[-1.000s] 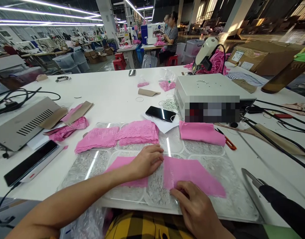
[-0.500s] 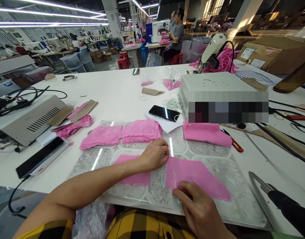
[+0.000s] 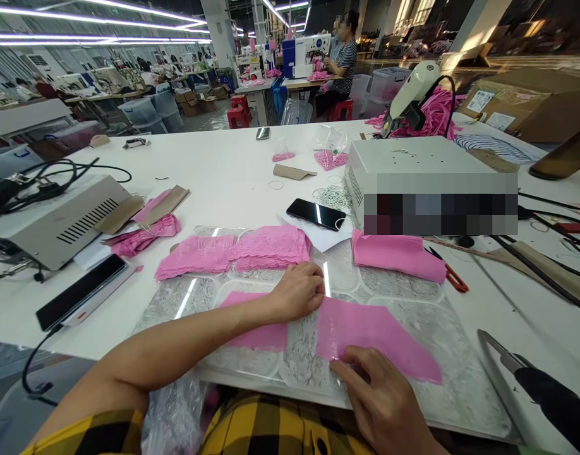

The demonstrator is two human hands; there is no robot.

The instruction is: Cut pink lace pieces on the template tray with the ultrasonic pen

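My left hand (image 3: 298,292) pinches the upper left corner of a pink fabric piece (image 3: 378,335) on the grey marbled board (image 3: 417,404). At the lower left corner of that piece, the fingers of my right hand (image 3: 385,395) are closed on its edge. The piece lies flat and narrows to the right. Under my left forearm lies a second pink fabric piece (image 3: 266,335), partly covered. Behind my hands are two stacks of pink lace, the left stack (image 3: 195,256) and the right stack (image 3: 273,246). A folded pink fabric (image 3: 397,256) rests at the board's back right.
Scissors (image 3: 522,366) with black handles lie at right, near an orange cutter (image 3: 453,275). A black phone (image 3: 316,213) lies behind the board. Metal boxes stand at left (image 3: 81,215) and right (image 3: 413,158), with cables. Another person (image 3: 344,60) sits at a sewing machine farther back.
The view has shifted slightly, so the scene sits a little to the right. Both hands keep their places at the fabric's left edge.
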